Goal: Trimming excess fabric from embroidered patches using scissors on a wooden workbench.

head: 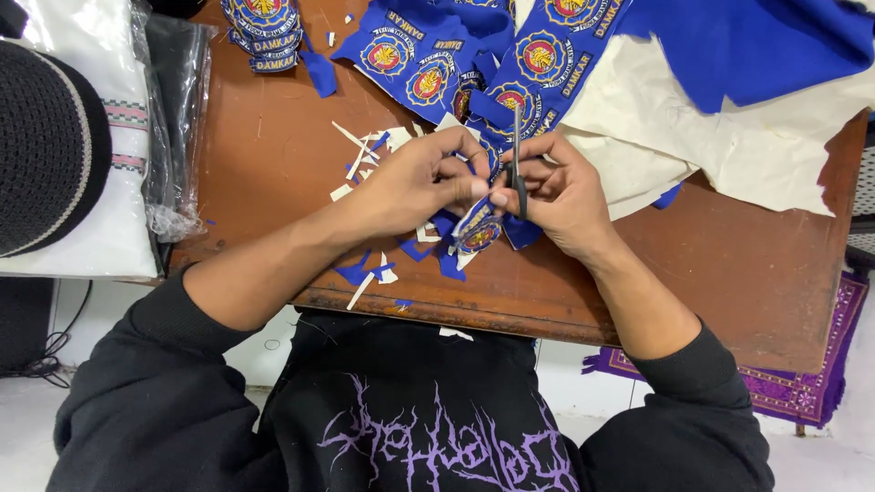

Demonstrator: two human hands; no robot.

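Observation:
My left hand (pixel 421 180) pinches a blue embroidered round badge (pixel 479 234) on its blue and white backing, just above the brown wooden table (pixel 729 273). My right hand (pixel 563 193) grips small dark scissors (pixel 517 159), blades pointing away from me, right beside the badge. The fingertips of both hands meet over the badge. Blue and white fabric trimmings (pixel 369 270) lie under and around my hands.
A strip of uncut blue badges (pixel 510 64) lies ahead on cream cloth (pixel 693 137) and blue fabric (pixel 756 36). A stack of cut badges (pixel 266 35) sits far left. A plastic-wrapped white bundle (pixel 118 137) and dark knitted cap (pixel 46 146) are left. A purple mat (pixel 793 387) lies on the floor.

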